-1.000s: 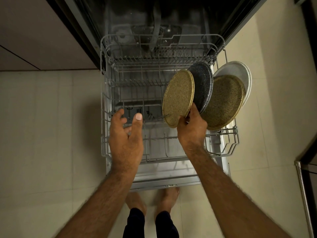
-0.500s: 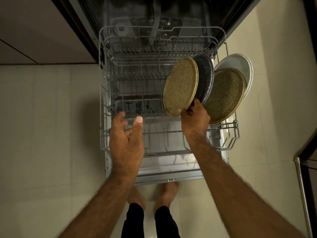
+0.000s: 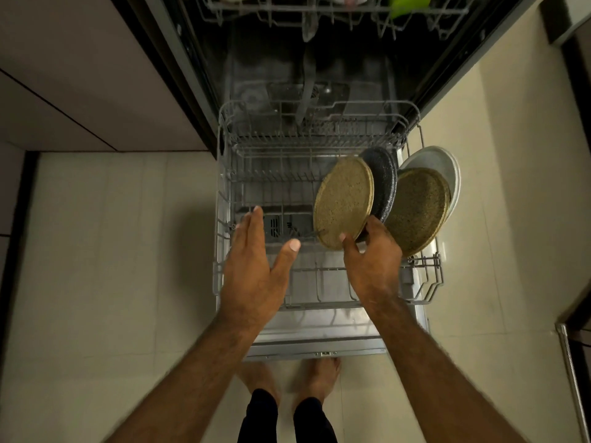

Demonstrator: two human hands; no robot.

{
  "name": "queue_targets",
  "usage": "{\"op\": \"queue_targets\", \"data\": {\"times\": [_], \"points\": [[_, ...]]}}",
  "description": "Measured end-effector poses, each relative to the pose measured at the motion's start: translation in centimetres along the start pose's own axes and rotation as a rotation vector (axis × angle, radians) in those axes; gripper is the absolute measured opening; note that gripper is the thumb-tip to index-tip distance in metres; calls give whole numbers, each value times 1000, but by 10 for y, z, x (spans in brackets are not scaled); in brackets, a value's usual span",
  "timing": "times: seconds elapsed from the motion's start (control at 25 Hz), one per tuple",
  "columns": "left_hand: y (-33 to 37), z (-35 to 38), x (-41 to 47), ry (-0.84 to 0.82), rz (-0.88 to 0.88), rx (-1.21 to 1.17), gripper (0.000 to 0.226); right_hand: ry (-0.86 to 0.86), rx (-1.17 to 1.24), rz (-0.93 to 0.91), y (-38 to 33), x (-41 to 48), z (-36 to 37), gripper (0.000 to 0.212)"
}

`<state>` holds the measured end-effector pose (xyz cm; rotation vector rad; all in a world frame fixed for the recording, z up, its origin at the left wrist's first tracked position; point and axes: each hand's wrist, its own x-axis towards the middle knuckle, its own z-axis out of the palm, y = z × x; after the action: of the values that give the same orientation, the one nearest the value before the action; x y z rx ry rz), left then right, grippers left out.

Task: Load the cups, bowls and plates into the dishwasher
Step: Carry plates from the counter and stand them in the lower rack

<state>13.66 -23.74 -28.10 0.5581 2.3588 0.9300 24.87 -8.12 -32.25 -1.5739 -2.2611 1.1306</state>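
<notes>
Right hand [image 3: 372, 257] pinches speckled tan plate [image 3: 343, 201] at bottom rim — stiff, prob. breakable; left hand [image 3: 256, 266] spread, empty, over lower rack [image 3: 425, 282].

The lower rack [image 3: 319, 282] is pulled out over the open door [image 3: 319, 343] at frame centre, with the upper rack [image 3: 335, 14] along the top edge. Four plates stand on edge in the right half of the lower rack: the nearest plate [image 3: 343, 201] leftmost, the second plate [image 3: 383, 180] behind it, the third plate [image 3: 419, 209] further right, the fourth plate [image 3: 444, 171] at the rack's right side. My right hand [image 3: 372, 260] touches the nearest plate's lower edge. My left hand [image 3: 256, 266] hovers above the rack's left half. My feet [image 3: 287, 382] stand below the door.
</notes>
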Motion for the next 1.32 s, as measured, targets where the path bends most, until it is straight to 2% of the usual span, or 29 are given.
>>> {"op": "queue_targets", "data": {"times": [0.16, 0.36, 0.68, 0.84, 1.04, 1.32], "points": [[46, -47, 1, -21, 124, 207, 87, -106, -219, -179, -54, -10, -44, 71], [130, -131, -3, 76, 272, 372, 84, -91, -333, -458, -149, -14, -122, 66], [258, -286, -73, 288, 364, 338, 75, -102, -304, -638, -317, -70, -246, 61], [304, -376, -112, 435, 407, 319, 74, -83, -286, -833, -401, -111, -295, 57], [321, -466, -153, 517, 450, 362, 73, -44, -304, -942, -493, -170, -316, 54], [266, -600, -197, 632, 481, 456, 75, 23, -352, -1071, -601, -255, -288, 57]]}}
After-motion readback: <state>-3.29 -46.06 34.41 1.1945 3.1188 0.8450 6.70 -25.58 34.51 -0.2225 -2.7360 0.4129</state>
